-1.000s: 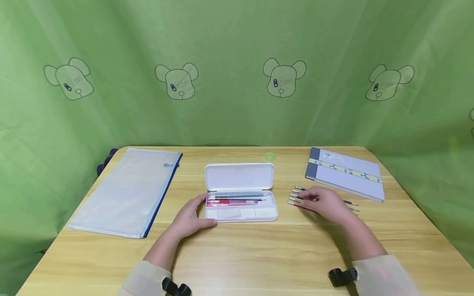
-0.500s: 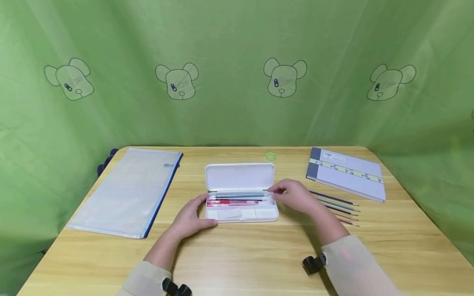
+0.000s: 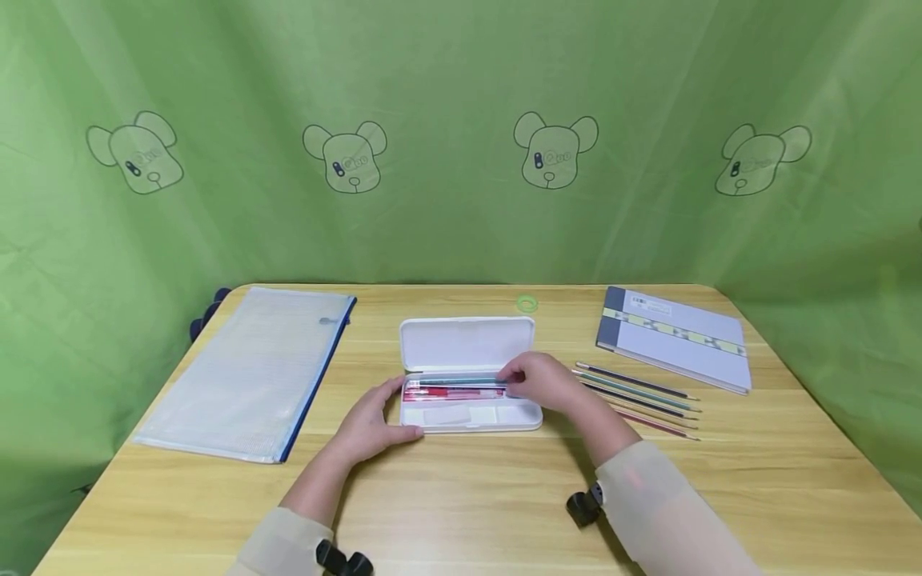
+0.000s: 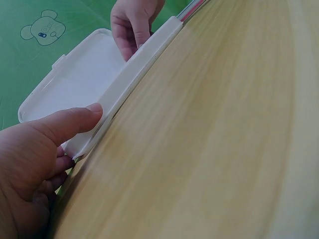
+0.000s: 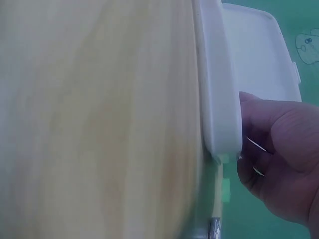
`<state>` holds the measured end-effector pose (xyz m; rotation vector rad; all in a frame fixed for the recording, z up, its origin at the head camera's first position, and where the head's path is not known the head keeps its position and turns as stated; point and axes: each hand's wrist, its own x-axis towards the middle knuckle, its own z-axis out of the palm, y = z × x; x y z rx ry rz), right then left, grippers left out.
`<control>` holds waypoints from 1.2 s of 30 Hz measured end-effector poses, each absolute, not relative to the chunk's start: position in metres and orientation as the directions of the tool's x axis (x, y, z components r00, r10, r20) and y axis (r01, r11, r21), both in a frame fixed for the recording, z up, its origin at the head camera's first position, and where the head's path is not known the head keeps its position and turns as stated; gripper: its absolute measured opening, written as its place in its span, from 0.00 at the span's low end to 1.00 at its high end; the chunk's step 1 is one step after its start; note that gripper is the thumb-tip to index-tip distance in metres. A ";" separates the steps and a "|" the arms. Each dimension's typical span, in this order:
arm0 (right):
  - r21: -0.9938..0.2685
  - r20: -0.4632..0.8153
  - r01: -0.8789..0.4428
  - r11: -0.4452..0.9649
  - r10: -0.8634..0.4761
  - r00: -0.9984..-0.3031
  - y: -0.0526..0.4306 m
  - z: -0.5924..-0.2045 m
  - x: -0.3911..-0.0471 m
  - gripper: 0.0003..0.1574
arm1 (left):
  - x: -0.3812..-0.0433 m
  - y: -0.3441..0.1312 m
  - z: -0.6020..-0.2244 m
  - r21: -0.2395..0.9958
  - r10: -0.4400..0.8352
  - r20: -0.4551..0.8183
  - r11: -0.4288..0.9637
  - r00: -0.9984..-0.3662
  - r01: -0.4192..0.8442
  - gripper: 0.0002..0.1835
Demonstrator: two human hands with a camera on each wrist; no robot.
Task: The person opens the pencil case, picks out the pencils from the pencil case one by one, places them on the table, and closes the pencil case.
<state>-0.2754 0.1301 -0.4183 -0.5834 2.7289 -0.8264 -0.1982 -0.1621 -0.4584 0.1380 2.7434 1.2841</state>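
Observation:
A white pencil case (image 3: 467, 344) lies with its lid raised in the middle of the table. My left hand (image 3: 369, 424) grips its left end, the thumb at the front edge and the fingers round the side. Inside lie a teal pencil (image 3: 461, 380), a red pen (image 3: 450, 394) and a white eraser (image 3: 446, 414). My right hand (image 3: 543, 382) reaches over the case's right part, thumb and index finger at the right end of the teal pencil; I cannot tell whether they pinch it. In the right wrist view, the case wall (image 5: 222, 99) hides the fingertips.
Several pencils (image 3: 637, 396) lie side by side right of the case. Behind them is a notebook (image 3: 670, 340). A green tape roll (image 3: 527, 304) sits near the back edge. At the left lies a mesh zip folder (image 3: 245, 376). A green curtain (image 3: 446, 224) hangs behind the table.
My right hand has moved left from the loose pencils, past the case's right edge, to over the pencils inside. The loose pencils now show uncovered. My left hand has stayed on the case.

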 end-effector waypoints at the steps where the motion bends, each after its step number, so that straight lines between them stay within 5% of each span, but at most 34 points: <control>1: -0.560 -0.105 -0.313 0.767 -0.441 -0.891 0.129 -0.418 -0.275 0.13 | -0.198 -0.162 -0.458 0.770 0.129 -0.059 0.637 -0.990 0.037 0.50; 20: -0.442 -0.148 -0.369 0.818 -0.472 -0.869 0.121 -0.416 -0.274 0.13 | -0.198 -0.162 -0.456 0.773 0.130 -0.064 0.634 -0.990 0.034 0.50; 36: -0.592 -0.072 -0.348 0.726 -0.478 -0.875 0.135 -0.413 -0.269 0.13 | -0.199 -0.163 -0.459 0.771 0.133 -0.056 0.635 -0.990 0.042 0.50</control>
